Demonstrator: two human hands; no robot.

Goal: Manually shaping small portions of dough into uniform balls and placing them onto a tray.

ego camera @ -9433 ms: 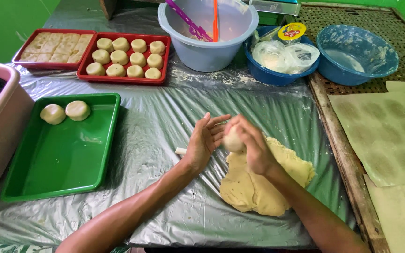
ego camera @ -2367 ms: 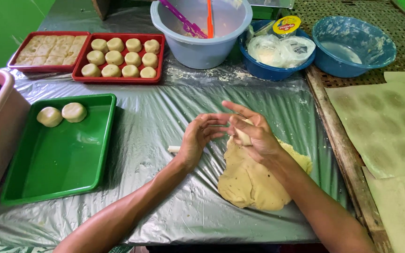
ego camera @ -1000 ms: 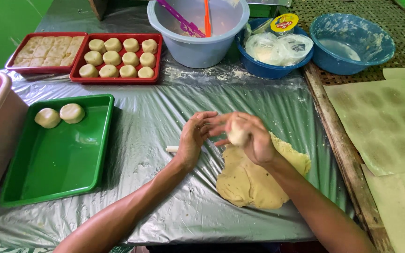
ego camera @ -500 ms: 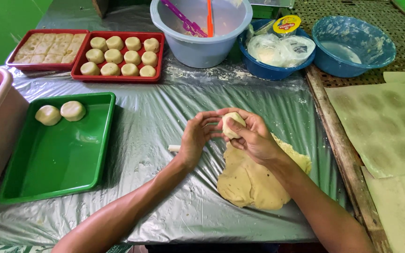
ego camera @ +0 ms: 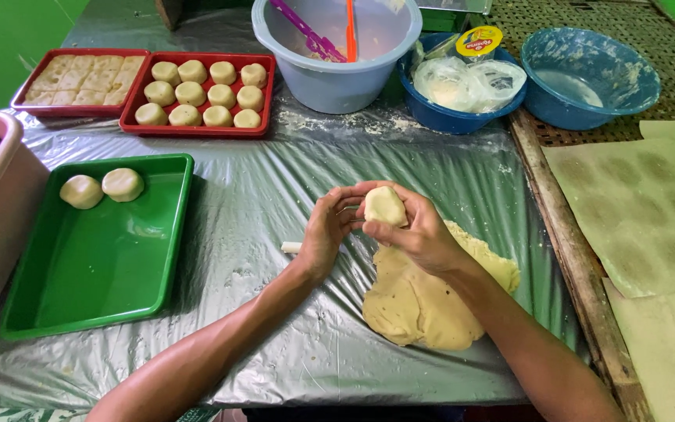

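Right now you are holding a small dough ball (ego camera: 385, 205) up over the table, and both of your hands are wrapping around it. Your right hand (ego camera: 419, 234) is cupping the ball from below and behind, with its fingers curling closed on it. Your left hand (ego camera: 328, 233) is pressing in from the other side, and its fingertips are touching the ball too. Just under your right wrist a big flat lump of dough (ego camera: 423, 301) is lying on the shiny plastic sheet (ego camera: 275, 195) that is covering the table. A tiny white bit of dough (ego camera: 291, 247) is sitting on the sheet just beside your left hand.

To your left a green tray (ego camera: 95, 266) is holding two round dough pieces (ego camera: 101, 187) in its far corner. Farther back a red tray (ego camera: 197, 98) is carrying two rows of round pieces, and another red tray (ego camera: 80, 78) next to it is holding flat squares. A pale blue bucket (ego camera: 336, 51) is standing behind, with two blue bowls (ego camera: 587, 78) to its right.
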